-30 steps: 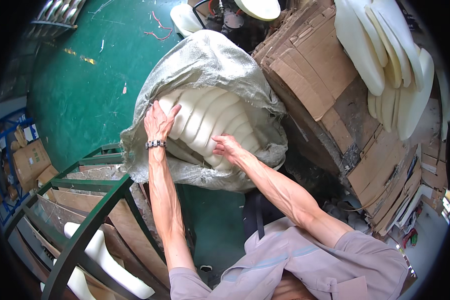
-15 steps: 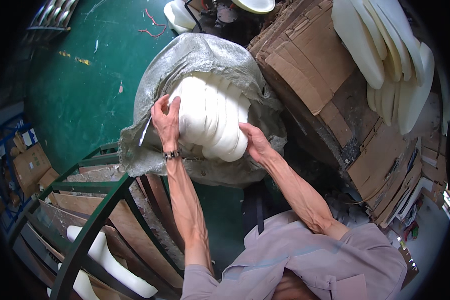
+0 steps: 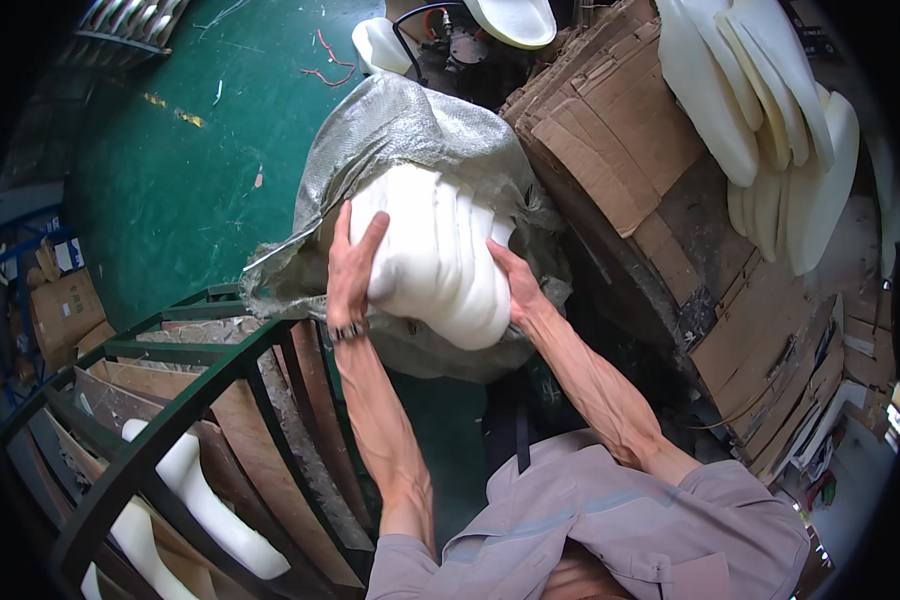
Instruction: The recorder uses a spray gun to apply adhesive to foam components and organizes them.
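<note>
A stack of several white, curved foam pieces stands on edge in the open mouth of a grey woven sack. My left hand lies along the stack's left side, thumb and fingers pressed to the outermost piece. On the opposite side, my right hand grips the right end of the stack, its fingers partly hidden behind the foam. The pieces are squeezed together between both hands. The lower part of the sack is hidden under the stack.
A green metal rack with boards and white foam pieces stands at the lower left. Flattened cardboard lies to the right, with more white foam pieces beyond it. A red cord lies on the green floor.
The stack has shifted slightly toward me and right, with both hands moving along with it. My left hand has slid lower on its side, and the sack's left edge has folded over.
</note>
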`<state>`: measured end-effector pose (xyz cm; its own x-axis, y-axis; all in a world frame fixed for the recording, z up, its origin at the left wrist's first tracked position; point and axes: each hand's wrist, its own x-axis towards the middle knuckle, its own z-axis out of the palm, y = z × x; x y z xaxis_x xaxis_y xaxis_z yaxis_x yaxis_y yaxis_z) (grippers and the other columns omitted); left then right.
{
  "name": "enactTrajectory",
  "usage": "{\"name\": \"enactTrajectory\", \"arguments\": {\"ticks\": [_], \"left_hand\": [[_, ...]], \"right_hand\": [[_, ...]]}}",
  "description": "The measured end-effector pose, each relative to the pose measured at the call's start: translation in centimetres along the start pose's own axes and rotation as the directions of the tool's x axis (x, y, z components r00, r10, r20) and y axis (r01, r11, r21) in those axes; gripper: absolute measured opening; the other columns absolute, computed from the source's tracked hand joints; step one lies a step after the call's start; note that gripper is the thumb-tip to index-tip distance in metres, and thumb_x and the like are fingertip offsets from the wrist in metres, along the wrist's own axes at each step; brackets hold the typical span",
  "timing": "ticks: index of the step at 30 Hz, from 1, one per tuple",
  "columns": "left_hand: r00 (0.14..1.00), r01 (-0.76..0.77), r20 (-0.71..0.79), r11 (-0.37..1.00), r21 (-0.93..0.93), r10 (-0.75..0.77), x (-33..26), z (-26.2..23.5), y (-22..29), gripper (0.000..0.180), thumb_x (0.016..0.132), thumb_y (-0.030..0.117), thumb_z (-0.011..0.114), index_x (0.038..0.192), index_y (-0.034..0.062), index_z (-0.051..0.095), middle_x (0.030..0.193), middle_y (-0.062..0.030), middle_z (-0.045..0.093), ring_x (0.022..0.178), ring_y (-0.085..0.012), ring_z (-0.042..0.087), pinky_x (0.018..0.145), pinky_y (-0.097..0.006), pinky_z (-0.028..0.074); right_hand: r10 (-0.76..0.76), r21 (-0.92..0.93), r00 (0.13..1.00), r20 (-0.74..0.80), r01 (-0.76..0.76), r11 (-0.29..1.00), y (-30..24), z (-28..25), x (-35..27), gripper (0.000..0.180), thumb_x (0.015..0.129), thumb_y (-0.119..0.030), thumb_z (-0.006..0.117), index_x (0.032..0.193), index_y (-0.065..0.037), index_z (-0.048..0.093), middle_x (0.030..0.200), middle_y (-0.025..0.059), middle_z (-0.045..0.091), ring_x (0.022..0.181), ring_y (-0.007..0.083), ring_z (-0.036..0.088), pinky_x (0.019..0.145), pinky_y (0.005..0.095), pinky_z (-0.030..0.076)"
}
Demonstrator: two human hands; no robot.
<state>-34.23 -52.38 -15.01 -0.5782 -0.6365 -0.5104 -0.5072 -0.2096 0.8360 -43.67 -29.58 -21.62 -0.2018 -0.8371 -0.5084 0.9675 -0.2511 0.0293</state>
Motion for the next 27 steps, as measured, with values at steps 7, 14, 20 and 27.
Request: {"name": "enactTrajectory", "arguments": {"ticks": [7, 14, 20, 27], "left_hand": [[0.984, -0.058, -0.159, 0.985, 0.161, 0.084, -18.3, 3.0, 3.7, 0.096, 0.086, 0.046, 0.077, 0.155, -0.0023, 0.031, 0.15, -0.0296, 0.042, 0.137, -0.0372, 0.044, 0.114, -0.041, 0.035], [0.97, -0.055, -0.228, 0.987, 0.151, 0.089, -35.2, 10.2, 3.0, 0.098, 0.088, 0.057, 0.071, 0.156, -0.0009, 0.029, 0.152, -0.0282, 0.039, 0.139, -0.0389, 0.042, 0.114, -0.042, 0.034], [0.988, -0.132, -0.066, 0.988, 0.081, 0.137, -47.6, 19.8, 4.7, 0.105, 0.091, 0.075, 0.051, 0.16, 0.0025, 0.02, 0.155, -0.0205, 0.04, 0.138, -0.029, 0.043, 0.114, -0.038, 0.034], [0.918, -0.272, 0.303, 0.962, 0.016, 0.255, -53.4, 31.2, 1.1, 0.095, 0.096, 0.071, 0.044, 0.159, 0.0036, 0.021, 0.14, -0.0194, 0.055, 0.119, -0.0268, 0.06, 0.102, -0.035, 0.046]], "right_hand": [[0.105, 0.004, 0.994, 0.009, -0.105, 0.994, 2.5, -0.3, -13.7, 0.062, 0.104, -0.033, 0.052, 0.152, 0.002, 0.034, 0.15, 0.0216, 0.047, 0.134, 0.035, 0.051, 0.113, 0.0499, 0.042], [0.099, -0.289, 0.994, -0.049, -0.109, 0.951, -0.6, -0.4, -29.6, 0.065, 0.096, -0.034, 0.067, 0.144, 0.004, 0.044, 0.134, 0.0194, 0.061, 0.118, 0.0284, 0.064, 0.102, 0.0438, 0.053], [-0.127, -0.767, 0.991, -0.038, 0.053, 0.639, -7.3, -1.6, -45.9, 0.067, 0.092, -0.047, 0.07, 0.131, 0.006, 0.057, 0.114, 0.0147, 0.069, 0.097, 0.0205, 0.07, 0.088, 0.0352, 0.057], [-0.472, -0.64, 0.872, 0.129, 0.437, 0.632, -10.1, -5.7, -64.6, 0.072, 0.098, -0.059, 0.055, 0.134, 0.003, 0.057, 0.123, 0.015, 0.066, 0.11, 0.0193, 0.065, 0.096, 0.0349, 0.052]]}}
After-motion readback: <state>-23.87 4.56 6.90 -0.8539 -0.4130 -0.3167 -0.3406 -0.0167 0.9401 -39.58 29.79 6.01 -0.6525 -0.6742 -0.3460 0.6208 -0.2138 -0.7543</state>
